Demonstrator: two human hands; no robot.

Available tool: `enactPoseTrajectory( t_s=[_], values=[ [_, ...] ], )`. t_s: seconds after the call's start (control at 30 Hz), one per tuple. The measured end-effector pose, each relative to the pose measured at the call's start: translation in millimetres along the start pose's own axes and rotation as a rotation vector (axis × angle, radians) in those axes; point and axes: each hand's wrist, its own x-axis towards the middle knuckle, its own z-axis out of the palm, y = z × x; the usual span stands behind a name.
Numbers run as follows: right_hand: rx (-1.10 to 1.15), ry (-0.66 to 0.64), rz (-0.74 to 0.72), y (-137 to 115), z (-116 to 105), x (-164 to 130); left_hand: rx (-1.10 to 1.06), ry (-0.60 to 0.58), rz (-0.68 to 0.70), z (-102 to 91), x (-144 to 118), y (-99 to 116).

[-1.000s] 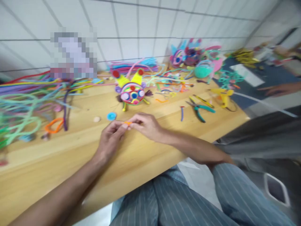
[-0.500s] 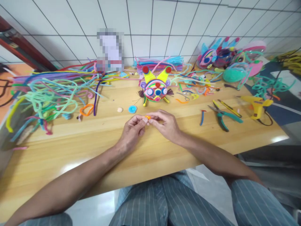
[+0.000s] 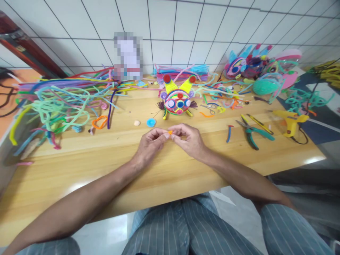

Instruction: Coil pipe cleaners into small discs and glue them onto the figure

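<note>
Near the desk's [image 3: 79,177] front edge, both hands pinch an orange bit [image 3: 170,132] between them, left hand [image 3: 150,145] and right hand [image 3: 190,140] equally close.

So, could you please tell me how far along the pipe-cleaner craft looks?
Done: a colourful face figure stands finished on the table. In hand: left hand and right hand pinch a small orange piece. Left: loose pipe cleaners lie unused, blue disc unattached.
</note>
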Motion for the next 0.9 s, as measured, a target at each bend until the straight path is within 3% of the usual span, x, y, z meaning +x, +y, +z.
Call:
enactPoseTrajectory(
  t_s=[0.1,0.37,0.67,0.9],
  values=[
    [0.031,0.014,0.047,1,2,-2,-0.05,0.015,-0.009,3.2,-2,3],
    [-0.092,0.048,-0.037,-4,2,-4,-0.142,0.032,-0.035,7.0,-5,4],
    [-0.02,0.079,-0.03,-7,5,-6,-0.273,0.045,-0.09,15.1,-13,6],
    [-0.054,-0.004,-0.009,-5,-5,1,-0.116,-0.019,-0.056,8.8,-7,6]
  ],
)
